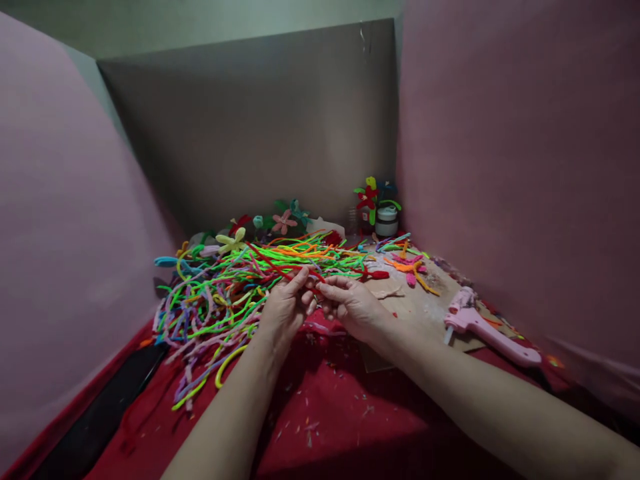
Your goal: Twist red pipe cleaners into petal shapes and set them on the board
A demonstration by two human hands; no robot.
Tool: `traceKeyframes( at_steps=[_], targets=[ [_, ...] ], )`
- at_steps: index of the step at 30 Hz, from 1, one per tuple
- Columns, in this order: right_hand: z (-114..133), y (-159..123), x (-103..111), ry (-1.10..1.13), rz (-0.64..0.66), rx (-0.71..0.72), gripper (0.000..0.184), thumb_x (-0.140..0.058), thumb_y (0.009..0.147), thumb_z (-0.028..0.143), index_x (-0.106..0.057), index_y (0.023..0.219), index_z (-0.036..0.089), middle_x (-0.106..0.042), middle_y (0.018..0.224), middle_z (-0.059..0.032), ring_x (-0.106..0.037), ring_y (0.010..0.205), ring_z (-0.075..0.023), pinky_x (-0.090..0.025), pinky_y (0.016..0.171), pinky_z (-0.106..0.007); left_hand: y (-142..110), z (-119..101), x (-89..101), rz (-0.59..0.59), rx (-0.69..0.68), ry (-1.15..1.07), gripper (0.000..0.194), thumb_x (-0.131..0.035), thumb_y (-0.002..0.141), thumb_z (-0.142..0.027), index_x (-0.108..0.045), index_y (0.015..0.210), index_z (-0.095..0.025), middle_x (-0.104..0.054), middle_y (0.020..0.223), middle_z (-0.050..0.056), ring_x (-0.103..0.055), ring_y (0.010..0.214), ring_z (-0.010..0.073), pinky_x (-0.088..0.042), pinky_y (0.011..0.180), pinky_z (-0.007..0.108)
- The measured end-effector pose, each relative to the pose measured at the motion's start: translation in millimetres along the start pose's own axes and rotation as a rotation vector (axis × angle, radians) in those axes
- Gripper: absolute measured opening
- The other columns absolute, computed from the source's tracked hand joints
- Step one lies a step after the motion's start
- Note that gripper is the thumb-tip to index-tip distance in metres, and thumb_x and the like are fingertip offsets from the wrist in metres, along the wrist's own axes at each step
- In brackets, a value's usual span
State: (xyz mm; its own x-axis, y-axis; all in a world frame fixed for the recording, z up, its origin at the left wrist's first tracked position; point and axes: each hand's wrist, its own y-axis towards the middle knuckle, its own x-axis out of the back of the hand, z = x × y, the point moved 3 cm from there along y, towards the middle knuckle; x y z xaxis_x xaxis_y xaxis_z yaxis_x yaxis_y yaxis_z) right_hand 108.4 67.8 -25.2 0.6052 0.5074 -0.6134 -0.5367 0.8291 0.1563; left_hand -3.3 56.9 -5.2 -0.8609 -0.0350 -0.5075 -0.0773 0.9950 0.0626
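Between my two hands is a red pipe cleaner point(267, 261), its long end running up and left over the heap. My left hand point(289, 300) pinches it between thumb and fingers. Close on the right, my right hand point(353, 303) grips the same red pipe cleaner with its fingertips. Just behind and left of my hands lies a big tangled heap of pipe cleaners point(220, 293) in green, pink, purple, yellow and orange. A red looped pipe cleaner piece point(376, 274) rests on the cardboard beyond my right hand.
A pink glue gun point(493, 327) lies at the right on cardboard point(425, 313), near orange and pink pipe cleaner petals point(411, 267). Finished flowers point(284, 221) and a lidded cup point(387, 220) stand at the back. A black flat object point(105, 413) lies left on the red cloth point(320, 413).
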Motion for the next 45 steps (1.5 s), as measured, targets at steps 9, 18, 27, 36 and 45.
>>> traceKeyframes(
  at_steps=[9, 18, 27, 36, 45],
  targets=[
    [-8, 0, 5, 0.008, 0.026, -0.135, 0.026, -0.078, 0.056, 0.019, -0.056, 0.069, 0.012, -0.064, 0.064, -0.0033, -0.059, 0.052, -0.0115, -0.045, 0.05, -0.023, -8, -2, -4.5, 0.007, 0.009, 0.179, 0.029, -0.071, 0.067, -0.038, -0.059, 0.081, -0.016, -0.041, 0.04, -0.009, -0.038, 0.032, 0.0046, -0.027, 0.033, 0.015],
    [-8, -1, 3, 0.119, -0.046, -0.124, 0.033, -0.08, 0.05, 0.012, -0.053, 0.068, 0.014, -0.061, 0.058, 0.0019, -0.056, 0.046, -0.0089, -0.043, 0.046, -0.021, -13, -10, -12.2, 0.147, -0.09, 0.324, 0.027, -0.063, 0.074, -0.04, -0.059, 0.073, -0.013, -0.056, 0.056, -0.002, -0.035, 0.038, 0.0024, -0.028, 0.038, 0.017],
    [-9, -2, 6, 0.099, -0.093, -0.148, 0.035, -0.082, 0.047, 0.015, -0.054, 0.068, 0.013, -0.059, 0.055, 0.0029, -0.052, 0.042, -0.0063, -0.039, 0.04, -0.018, -17, -13, -11.1, 0.194, -0.118, 0.492, 0.019, -0.063, 0.074, -0.032, -0.062, 0.084, -0.016, -0.06, 0.068, -0.001, -0.038, 0.046, 0.0028, -0.028, 0.043, 0.017],
    [-11, -9, 4, -0.297, -0.159, -0.176, 0.018, -0.071, 0.056, 0.017, -0.054, 0.062, 0.014, -0.055, 0.045, 0.0027, -0.049, 0.036, -0.0088, -0.037, 0.034, -0.019, -14, -23, -2.9, 0.01, -0.192, 0.533, 0.026, -0.064, 0.073, -0.039, -0.066, 0.078, -0.014, -0.058, 0.063, -0.001, -0.04, 0.043, 0.0026, -0.028, 0.039, 0.016],
    [-4, -8, 3, -0.388, -0.164, -0.086, 0.014, -0.068, 0.06, 0.021, -0.056, 0.058, 0.013, -0.052, 0.042, 0.0036, -0.044, 0.033, -0.0068, -0.034, 0.032, -0.019, -11, -25, 0.0, 0.013, -0.091, 0.385, 0.03, -0.072, 0.065, -0.033, -0.065, 0.087, -0.015, -0.058, 0.058, -0.003, -0.037, 0.037, 0.0016, -0.027, 0.038, 0.016]
  ],
)
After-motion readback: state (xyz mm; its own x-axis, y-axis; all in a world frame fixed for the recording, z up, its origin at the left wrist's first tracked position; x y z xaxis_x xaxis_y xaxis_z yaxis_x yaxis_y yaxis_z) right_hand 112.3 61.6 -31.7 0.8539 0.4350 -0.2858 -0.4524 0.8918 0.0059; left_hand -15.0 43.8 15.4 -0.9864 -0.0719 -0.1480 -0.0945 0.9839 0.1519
